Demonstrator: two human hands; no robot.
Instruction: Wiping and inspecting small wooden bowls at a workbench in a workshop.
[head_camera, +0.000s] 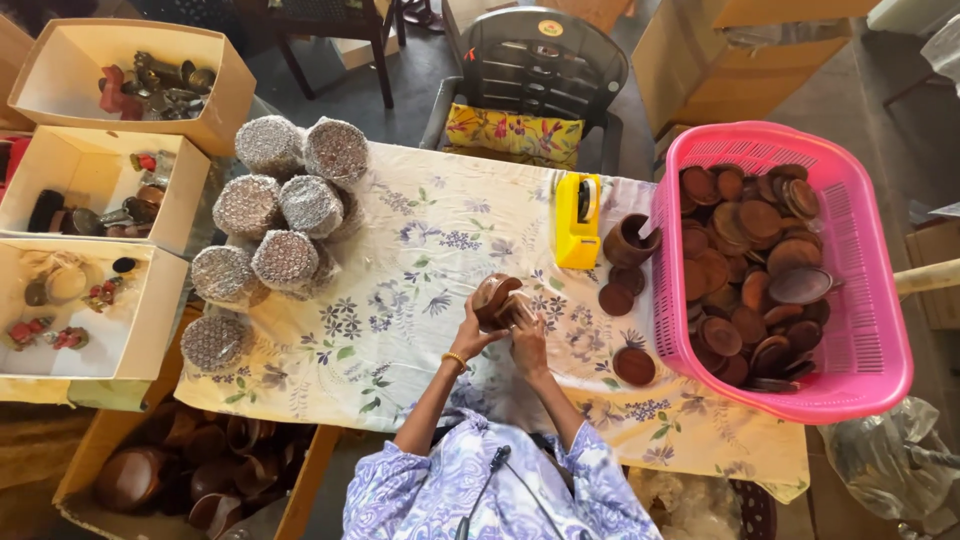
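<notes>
Wooden bowl (495, 297), brown and round, clasped between left hand (470, 335) and right hand (528, 340), fingers of both curled shut against it, just above the floral tablecloth (400, 330). Just right of that, loose wooden lids (625, 300) lying flat on the cloth. Further out, a yellow tape dispenser (577, 220) beside a small wooden pot (630, 240). Right: pink basket (880, 300) heaped with lids. Left: bubble-wrapped bundles (280, 200) stacked. Beyond, a grey plastic chair (540, 70).
</notes>
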